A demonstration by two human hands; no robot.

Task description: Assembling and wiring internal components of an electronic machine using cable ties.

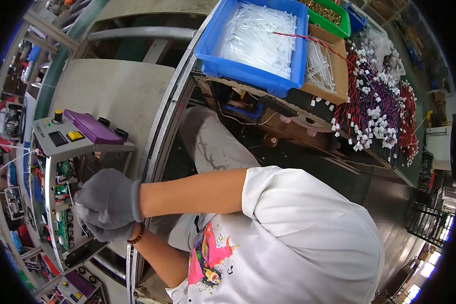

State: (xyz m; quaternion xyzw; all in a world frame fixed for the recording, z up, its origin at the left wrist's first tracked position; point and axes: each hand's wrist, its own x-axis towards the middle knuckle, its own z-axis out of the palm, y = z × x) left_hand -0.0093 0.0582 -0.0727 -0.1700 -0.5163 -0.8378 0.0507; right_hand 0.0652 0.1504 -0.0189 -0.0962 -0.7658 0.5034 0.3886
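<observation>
Both my hands wear grey gloves and meet at the open side of a device with a grey metal case, a purple finned part, a black knob and a yellow switch. My right hand is closed in front of the wiring, its fingertips curled toward the case. Just below it, my left hand, with a beaded bracelet at the wrist, is mostly covered by the right one and looks curled too. What they grip is hidden. Green circuit boards and thin wires show inside the case.
A second similar device stands at the lower left. To the upper right, a blue bin holds white cable ties, beside a cardboard box of white strips and a green bin of brass-coloured parts. Bundled wires with white connectors hang there.
</observation>
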